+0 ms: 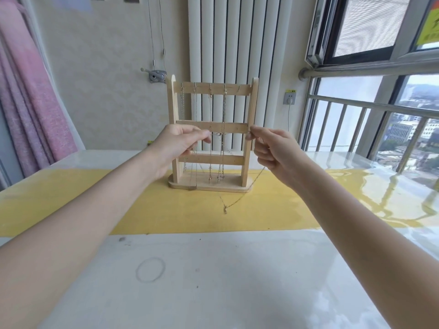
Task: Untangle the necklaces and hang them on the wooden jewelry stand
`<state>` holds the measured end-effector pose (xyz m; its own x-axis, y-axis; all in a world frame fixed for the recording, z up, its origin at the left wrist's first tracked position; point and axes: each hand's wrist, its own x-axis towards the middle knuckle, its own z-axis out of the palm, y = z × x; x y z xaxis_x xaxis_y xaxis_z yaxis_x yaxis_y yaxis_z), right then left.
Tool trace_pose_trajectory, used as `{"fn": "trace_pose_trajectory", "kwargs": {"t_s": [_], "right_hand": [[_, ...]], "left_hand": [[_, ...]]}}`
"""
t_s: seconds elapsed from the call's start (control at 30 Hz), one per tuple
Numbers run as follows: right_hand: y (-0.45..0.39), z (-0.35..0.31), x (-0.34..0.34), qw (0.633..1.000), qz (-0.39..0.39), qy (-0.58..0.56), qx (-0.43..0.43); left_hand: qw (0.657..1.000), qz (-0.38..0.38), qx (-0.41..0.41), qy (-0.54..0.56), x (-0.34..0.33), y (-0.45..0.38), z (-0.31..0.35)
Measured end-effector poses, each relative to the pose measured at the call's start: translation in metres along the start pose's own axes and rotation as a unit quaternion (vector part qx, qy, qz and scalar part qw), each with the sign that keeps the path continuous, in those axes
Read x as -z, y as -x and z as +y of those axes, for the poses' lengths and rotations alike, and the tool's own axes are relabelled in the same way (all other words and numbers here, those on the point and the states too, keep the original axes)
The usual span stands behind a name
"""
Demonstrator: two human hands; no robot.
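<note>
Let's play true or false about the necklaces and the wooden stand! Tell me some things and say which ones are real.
1. The wooden jewelry stand is upright on the yellow mat. True.
2. No necklaces hang on the stand. False: several chains hang from its top bar.
3. Both hands are flat on the table. False: the left hand and right hand are raised, each pinching a thin chain.
4. That chain's pendant hangs low over the mat. True.
5. The stand has five bars. False: three.

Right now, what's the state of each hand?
Left hand: fingers pinch one end of a thin metal necklace chain.
Right hand: fingers pinch the other end; the chain sags to the yellow mat.
</note>
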<state>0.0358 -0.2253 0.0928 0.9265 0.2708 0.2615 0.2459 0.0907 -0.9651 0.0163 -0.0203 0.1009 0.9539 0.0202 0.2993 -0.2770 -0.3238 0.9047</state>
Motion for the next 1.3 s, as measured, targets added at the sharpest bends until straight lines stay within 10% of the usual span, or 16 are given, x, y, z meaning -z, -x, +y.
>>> {"fn": "trace_pose_trajectory", "kwargs": {"t_s": [0.57, 1.07, 1.3], "right_hand": [[-0.018, -0.018, 0.006, 0.971, -0.133, 0.166, -0.111], [-0.026, -0.025, 0.011, 0.969, -0.098, 0.208, -0.089], [-0.036, -0.028, 0.006, 0.985, -0.094, 0.125, -0.075]], "left_hand": [[0.998, -0.041, -0.026, -0.029, 0.008, -0.016, 0.013], [0.969, -0.051, -0.073, -0.231, 0.017, -0.013, 0.011], [0.997, -0.065, -0.023, -0.028, 0.004, -0.022, 0.015]]}}
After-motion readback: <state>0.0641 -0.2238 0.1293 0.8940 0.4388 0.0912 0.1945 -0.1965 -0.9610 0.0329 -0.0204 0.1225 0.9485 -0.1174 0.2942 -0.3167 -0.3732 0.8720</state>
